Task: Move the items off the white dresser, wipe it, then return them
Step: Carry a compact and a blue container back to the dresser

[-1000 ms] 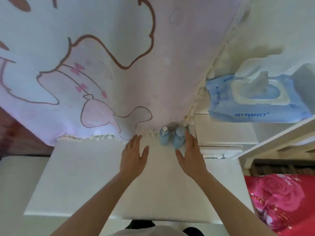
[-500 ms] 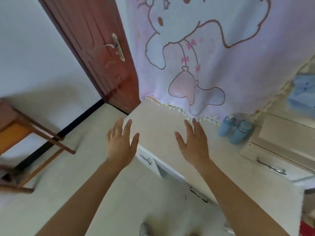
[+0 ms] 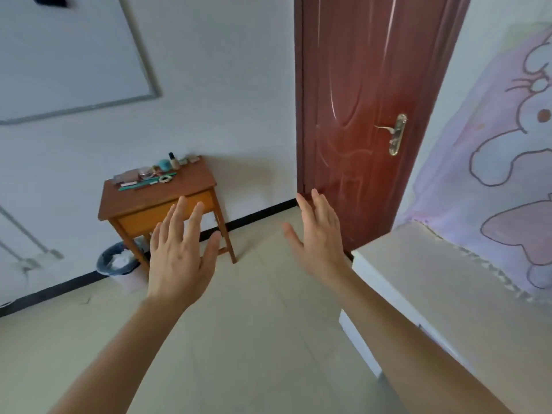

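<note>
The white dresser [image 3: 442,282] shows at the right edge, its visible top bare. A small wooden table [image 3: 155,195] stands against the far wall at left and carries several small items [image 3: 155,174], among them a teal jar and a dark-capped bottle. My left hand [image 3: 179,252] is held up in the air with fingers spread and holds nothing. My right hand [image 3: 319,237] is also raised, fingers straight and empty, just left of the dresser's corner. The blue bottles are out of view.
A dark red door [image 3: 364,115] with a brass handle [image 3: 395,134] is shut ahead. A bin [image 3: 115,261] with white waste sits under the wooden table. A pink cartoon curtain [image 3: 501,150] hangs behind the dresser. Beige floor tiles [image 3: 254,339] stretch between table and dresser.
My view has swung left from the dresser and the blue bottles toward the door and wooden table. Both hands stayed spread and empty and now hover over the floor.
</note>
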